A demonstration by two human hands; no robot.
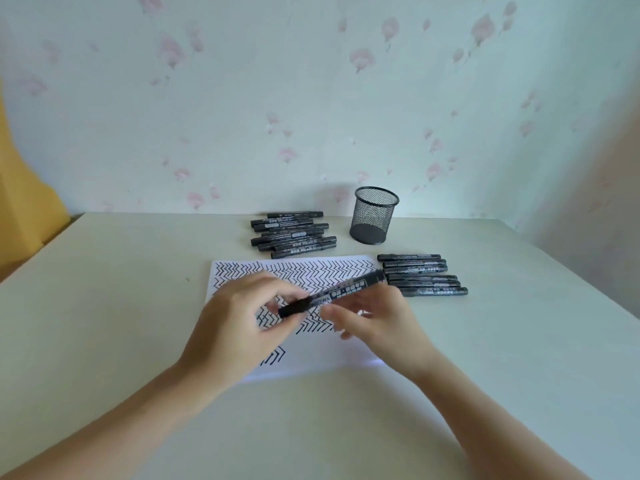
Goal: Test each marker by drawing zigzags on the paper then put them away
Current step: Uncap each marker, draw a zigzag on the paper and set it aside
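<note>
I see both hands over the paper (311,355), which lies on the tabletop (104,306) covered in zigzags. My left hand (235,327) pinches the near end of a black marker (332,294) while my right hand (377,323) grips its barrel. One marker pile (292,235) lies left of the mesh cup (374,216); another row (424,276) lies beside the paper's right edge.

Both hands (239,317) seemingly grip marker (332,293).

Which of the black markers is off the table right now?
The marker held in both hands over the zigzag paper. The rest lie in two groups, behind the paper and to its right.
</note>
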